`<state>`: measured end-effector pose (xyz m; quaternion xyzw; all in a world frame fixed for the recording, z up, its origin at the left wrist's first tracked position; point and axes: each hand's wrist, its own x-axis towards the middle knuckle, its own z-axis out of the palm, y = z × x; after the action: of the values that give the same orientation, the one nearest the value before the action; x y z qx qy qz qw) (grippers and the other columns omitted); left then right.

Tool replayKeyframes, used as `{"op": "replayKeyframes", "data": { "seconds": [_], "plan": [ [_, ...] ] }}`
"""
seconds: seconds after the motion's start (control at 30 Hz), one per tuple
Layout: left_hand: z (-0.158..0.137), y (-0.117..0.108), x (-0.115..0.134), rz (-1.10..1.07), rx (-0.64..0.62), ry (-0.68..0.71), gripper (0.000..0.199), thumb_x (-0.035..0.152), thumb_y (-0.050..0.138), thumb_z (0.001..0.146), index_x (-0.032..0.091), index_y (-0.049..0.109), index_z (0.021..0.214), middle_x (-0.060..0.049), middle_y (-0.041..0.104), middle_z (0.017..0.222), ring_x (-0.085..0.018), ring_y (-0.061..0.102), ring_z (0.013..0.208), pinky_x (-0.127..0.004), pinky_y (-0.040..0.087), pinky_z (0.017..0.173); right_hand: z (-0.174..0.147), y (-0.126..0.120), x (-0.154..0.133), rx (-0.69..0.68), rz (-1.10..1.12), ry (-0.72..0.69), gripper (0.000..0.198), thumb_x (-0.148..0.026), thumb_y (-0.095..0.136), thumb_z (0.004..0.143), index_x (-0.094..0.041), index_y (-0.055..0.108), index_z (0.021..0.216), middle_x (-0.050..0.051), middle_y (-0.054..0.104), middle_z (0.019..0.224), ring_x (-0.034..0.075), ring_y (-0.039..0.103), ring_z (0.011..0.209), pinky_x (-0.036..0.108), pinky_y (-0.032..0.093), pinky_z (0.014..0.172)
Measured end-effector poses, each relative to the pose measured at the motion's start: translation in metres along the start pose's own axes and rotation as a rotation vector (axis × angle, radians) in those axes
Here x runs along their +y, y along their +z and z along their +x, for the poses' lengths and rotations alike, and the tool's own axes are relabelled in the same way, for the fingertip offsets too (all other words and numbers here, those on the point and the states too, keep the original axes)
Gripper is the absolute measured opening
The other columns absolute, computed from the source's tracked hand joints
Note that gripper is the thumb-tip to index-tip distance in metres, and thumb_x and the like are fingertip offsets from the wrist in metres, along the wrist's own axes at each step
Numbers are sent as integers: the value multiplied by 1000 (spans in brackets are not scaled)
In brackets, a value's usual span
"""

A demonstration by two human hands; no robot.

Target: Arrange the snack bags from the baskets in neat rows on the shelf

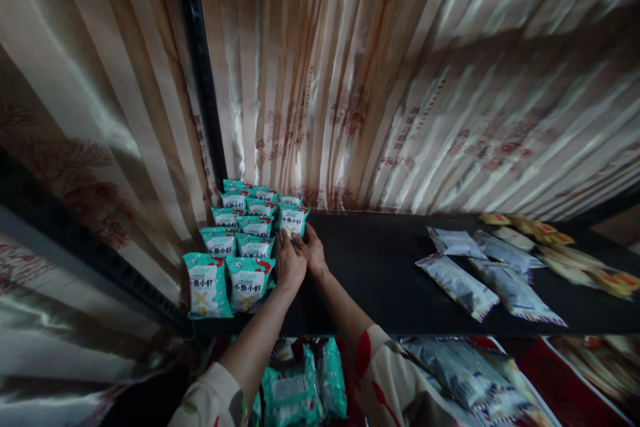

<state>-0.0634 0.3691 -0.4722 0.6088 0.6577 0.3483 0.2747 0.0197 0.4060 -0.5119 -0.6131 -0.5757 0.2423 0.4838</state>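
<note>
Holding a teal snack bag (293,217) near the back left corner of the black shelf (370,280), left hand (291,265) and right hand (313,251) nearly touch; the close left arm (263,327) could knock over the front bags (249,285).

Teal flashes on the snack bags (250,283), white fronts, dark lettering; black shelf (390,280); cream sleeves (400,380) splashed red; silvery-blue packets (457,283) with striped ends; beige curtains (310,80) in reddish floral print!

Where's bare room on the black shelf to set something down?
The shelf between your right hand and the white packets, back to the patterned backing. It's crowded left with green bags, and right with those packets and yellow packs.
</note>
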Motion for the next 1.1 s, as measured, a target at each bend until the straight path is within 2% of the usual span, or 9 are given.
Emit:
{"op": "replayKeyframes", "data": {
  "seconds": [0.1, 0.2, 0.27, 0.43, 0.6, 0.73, 0.87, 1.0, 1.1],
  "plan": [
    [4, 1, -2, -31, 8, -26, 51, 9, 41, 81, 6, 42, 132, -20, 35, 144, -28, 30, 135, -40, 24, 113, 3, 5, 2, 36, -97, -7, 42, -39, 54, 79, -24, 56, 118, 7, 66, 100, 24, 60, 96, 41, 48, 86],
    [6, 1, -6, -70, 23, -38, 48, 10, 38, 83, 9, 44, 131, -18, 38, 143, -26, 33, 134, -39, 25, 112, 4, 10, 3, 169, -244, 4, 42, -41, 57, 75, -18, 62, 111, 16, 59, 115, 31, 52, 110, 49, 41, 94],
    [6, 2, -7, -78, 28, -31, 45, 13, 37, 85, 9, 45, 129, -19, 40, 141, -27, 36, 133, -40, 25, 112, 4, 12, 4, 199, -278, -2, 45, -39, 58, 74, -17, 61, 113, 17, 55, 122, 34, 47, 117, 51, 38, 97],
    [8, 4, -11, -51, -4, 57, 41, 12, 34, 86, 9, 53, 122, -19, 45, 138, -30, 30, 135, -46, 22, 113, 5, 14, 3, -36, -132, -27, 46, -34, 50, 80, -29, 49, 126, 5, 67, 103, 22, 62, 94, 35, 49, 84],
    [4, 4, -15, 67, -62, 185, 43, 8, 30, 87, 7, 53, 122, -21, 43, 139, -33, 25, 137, -51, 21, 112, 4, 10, 0, -78, -135, -8, 51, -37, 52, 79, -24, 47, 129, 6, 67, 105, 23, 62, 95, 35, 50, 83],
    [-7, 4, -15, 36, -6, 182, 44, 11, 30, 88, 7, 50, 127, -19, 41, 141, -30, 18, 139, -48, 20, 113, -2, 6, -2, -26, -80, -18, 58, -42, 51, 81, -19, 42, 133, 9, 63, 115, 25, 56, 110, 39, 45, 93],
    [-22, 3, -11, -11, -17, 144, 47, 21, 31, 90, 9, 40, 135, -15, 38, 144, -26, 17, 140, -44, 20, 114, -10, 3, -3, 13, -117, 35, 63, -45, 50, 80, -13, 40, 134, 14, 56, 126, 28, 48, 121, 45, 39, 100],
    [-43, -5, -4, -24, -72, 95, 49, 24, 28, 91, 4, 38, 135, -17, 38, 143, -24, 25, 138, -37, 20, 114, -27, -1, -7, 22, -157, 32, 64, -43, 52, 79, -11, 42, 133, 16, 50, 132, 29, 43, 126, 45, 34, 105],
    [-66, -18, -5, -54, -89, 85, 46, 24, 29, 91, 6, 44, 131, -17, 47, 137, -22, 36, 132, -34, 25, 111, -50, -5, -19, 62, -155, 42, 54, -37, 48, 81, -9, 47, 127, 17, 53, 128, 28, 47, 122, 43, 35, 105]
  ]
}}
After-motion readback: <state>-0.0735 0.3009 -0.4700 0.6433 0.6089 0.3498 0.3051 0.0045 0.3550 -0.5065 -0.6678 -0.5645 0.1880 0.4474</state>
